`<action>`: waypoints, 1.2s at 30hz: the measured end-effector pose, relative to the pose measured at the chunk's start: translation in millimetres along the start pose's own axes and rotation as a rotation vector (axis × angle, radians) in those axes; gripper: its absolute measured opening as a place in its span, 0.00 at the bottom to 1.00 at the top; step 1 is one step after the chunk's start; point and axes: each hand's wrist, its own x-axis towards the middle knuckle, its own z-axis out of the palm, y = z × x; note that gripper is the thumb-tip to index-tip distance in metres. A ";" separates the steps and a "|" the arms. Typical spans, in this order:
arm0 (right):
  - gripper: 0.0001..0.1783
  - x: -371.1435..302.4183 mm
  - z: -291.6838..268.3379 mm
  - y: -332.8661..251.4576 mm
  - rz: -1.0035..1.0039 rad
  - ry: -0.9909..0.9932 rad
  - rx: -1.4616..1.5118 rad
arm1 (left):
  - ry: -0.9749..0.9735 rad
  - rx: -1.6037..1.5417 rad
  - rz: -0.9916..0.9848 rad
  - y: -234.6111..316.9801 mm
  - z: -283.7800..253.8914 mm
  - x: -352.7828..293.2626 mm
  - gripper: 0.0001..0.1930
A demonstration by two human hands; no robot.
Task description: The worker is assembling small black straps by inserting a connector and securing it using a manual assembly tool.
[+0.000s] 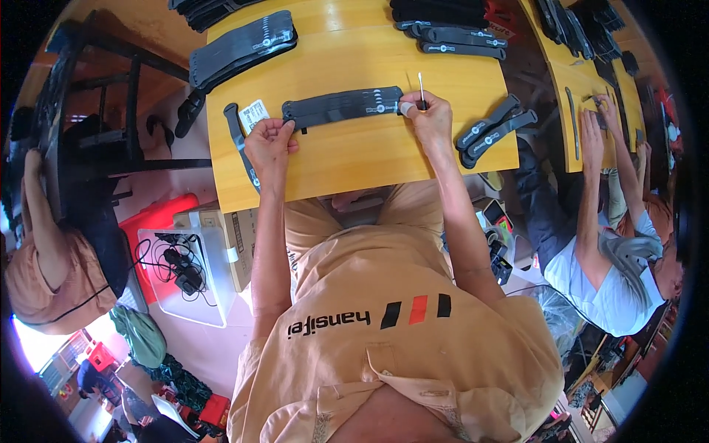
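Observation:
A stack of black straps (340,107) with pale printing lies crosswise before me on the yellow table. My left hand (270,144) is closed, its thumb and forefinger pinching the stack's left end. At the other end, my right hand (430,122) grips the straps' printed tips between thumb and fingers. Something white covers one of its fingertips. A thin tool with a pale shaft (420,80) and dark lower part points up from the right hand; whether it is held or lies behind is unclear. Beside my left hand are a single black strap (238,133) and a white label (255,113).
Loose straps (496,133) lie at the table's right edge. Strap piles (244,50) stand far left, others (458,37) far right. The yellow table (347,162) ends close to my lap. A clear bin with cables (185,277) is below left. Co-workers sit on both sides.

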 end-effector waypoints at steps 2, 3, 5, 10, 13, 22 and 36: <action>0.03 -1.8 -0.2 -6.3 0.014 -0.001 0.012 | 0.012 0.044 0.010 1.5 1.1 -0.3 0.06; 0.03 -2.6 0.4 -8.5 0.028 -0.002 0.025 | 0.010 0.044 0.010 2.7 1.3 -0.5 0.06; 0.04 -2.2 -0.4 -4.5 0.025 0.004 0.014 | 0.025 0.091 0.010 4.8 3.6 -2.0 0.06; 0.04 -0.5 1.7 -0.3 0.012 0.016 -0.022 | 0.031 0.068 0.012 1.5 1.5 -1.2 0.06; 0.04 -0.2 0.8 1.0 0.001 0.017 -0.022 | 0.025 0.103 -0.006 5.0 2.9 -2.8 0.06; 0.04 -0.8 0.4 -1.3 0.000 0.028 -0.038 | 0.025 0.107 0.008 4.3 3.9 -3.4 0.06; 0.03 -4.8 2.3 -13.3 0.006 0.040 -0.110 | 0.051 0.106 0.033 0.5 3.2 -1.5 0.06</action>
